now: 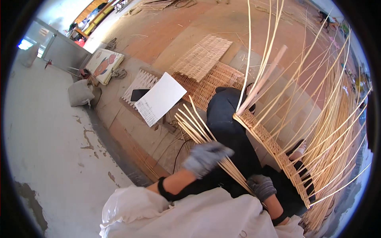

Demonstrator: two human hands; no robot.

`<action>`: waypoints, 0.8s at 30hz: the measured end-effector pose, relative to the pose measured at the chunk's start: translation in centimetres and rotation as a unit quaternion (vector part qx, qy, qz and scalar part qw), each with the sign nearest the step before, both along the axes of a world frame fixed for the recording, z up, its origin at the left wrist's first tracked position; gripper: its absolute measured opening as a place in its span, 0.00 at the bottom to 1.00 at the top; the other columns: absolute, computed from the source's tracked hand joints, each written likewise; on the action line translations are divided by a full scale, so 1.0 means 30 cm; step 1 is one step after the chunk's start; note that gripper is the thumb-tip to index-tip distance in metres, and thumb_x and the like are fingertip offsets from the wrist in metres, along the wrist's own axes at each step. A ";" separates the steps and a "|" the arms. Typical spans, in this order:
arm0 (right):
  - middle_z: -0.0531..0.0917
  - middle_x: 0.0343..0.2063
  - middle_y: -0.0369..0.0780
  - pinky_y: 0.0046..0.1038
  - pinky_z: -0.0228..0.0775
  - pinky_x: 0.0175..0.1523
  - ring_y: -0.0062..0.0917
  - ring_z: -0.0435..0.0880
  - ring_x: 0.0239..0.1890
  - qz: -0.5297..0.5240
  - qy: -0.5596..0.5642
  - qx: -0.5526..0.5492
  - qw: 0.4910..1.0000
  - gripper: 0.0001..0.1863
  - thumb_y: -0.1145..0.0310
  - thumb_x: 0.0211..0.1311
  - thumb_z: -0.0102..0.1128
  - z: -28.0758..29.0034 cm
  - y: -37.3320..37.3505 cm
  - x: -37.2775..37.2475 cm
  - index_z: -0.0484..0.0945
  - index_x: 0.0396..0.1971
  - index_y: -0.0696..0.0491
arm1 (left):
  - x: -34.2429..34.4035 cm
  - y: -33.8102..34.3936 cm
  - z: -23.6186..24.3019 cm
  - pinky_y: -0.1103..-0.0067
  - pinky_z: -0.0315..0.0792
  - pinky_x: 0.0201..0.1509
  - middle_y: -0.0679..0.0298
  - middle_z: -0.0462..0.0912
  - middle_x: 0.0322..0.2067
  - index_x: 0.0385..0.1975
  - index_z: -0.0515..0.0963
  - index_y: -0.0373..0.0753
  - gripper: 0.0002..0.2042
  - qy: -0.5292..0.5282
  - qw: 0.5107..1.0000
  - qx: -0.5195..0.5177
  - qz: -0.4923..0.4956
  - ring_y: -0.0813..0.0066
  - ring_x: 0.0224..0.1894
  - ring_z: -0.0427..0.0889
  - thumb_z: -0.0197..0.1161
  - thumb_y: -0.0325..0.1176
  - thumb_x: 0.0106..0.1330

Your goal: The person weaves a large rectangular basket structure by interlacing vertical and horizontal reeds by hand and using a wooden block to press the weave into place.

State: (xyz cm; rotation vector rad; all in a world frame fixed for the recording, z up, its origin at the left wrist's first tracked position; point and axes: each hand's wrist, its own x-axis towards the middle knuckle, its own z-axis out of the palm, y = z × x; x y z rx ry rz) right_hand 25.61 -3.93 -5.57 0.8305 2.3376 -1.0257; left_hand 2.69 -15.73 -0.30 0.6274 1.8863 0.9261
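a workshop floor of pale, cracked concrete fills the left side, with a reddish-brown stretch farther back where flat woven mats lie one over another. near them a low wooden pallet carries a white sheet of paper and a dark phone that sits just beside the sheet. a grey sack rests on the floor to the left of the pallet, and a printed cushion lies behind it beside a grey metal panel. the person wears a white garment and dark trousers, and both hands are in grey gloves. the left hand is closed over a bundle of thin cane strips, which fans out up and to the left from the grip and runs down toward the right hand. the right hand is curled shut around the lower end of the same bundle, low in the lap. a black band circles the left wrist. just to the right of the hands, a half-woven basket piece leans across the person's legs, its woven band running diagonally from upper left to lower right. long loose canes rise from that band and spread up and to the right in curved lines, touching nothing above.
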 end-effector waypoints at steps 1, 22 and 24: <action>0.79 0.32 0.44 0.34 0.68 0.43 0.38 0.77 0.37 0.008 0.001 0.020 1.000 0.13 0.60 0.53 0.49 -0.003 -0.004 0.003 0.78 0.33 0.50 | -0.046 -0.071 -0.075 0.83 0.71 0.34 0.64 0.75 0.36 0.35 0.75 0.36 0.11 -0.053 0.981 0.038 0.183 0.78 0.33 0.73 0.63 0.31 0.53; 0.79 0.26 0.43 0.31 0.71 0.36 0.36 0.78 0.30 -0.044 0.223 0.116 0.967 0.10 0.67 0.46 0.59 0.098 0.029 -0.017 0.78 0.29 0.54 | -0.334 -0.081 -0.077 0.86 0.75 0.22 0.58 0.80 0.27 0.36 0.74 0.33 0.12 -0.128 0.908 0.282 0.282 0.75 0.24 0.79 0.61 0.31 0.54; 0.79 0.28 0.43 0.32 0.70 0.36 0.35 0.78 0.31 -0.090 0.273 0.077 0.955 0.12 0.65 0.45 0.60 0.158 -0.012 -0.073 0.77 0.31 0.53 | -0.308 -0.052 -0.046 0.82 0.78 0.23 0.60 0.78 0.27 0.36 0.74 0.31 0.10 -0.127 0.894 0.321 0.284 0.75 0.26 0.78 0.59 0.27 0.55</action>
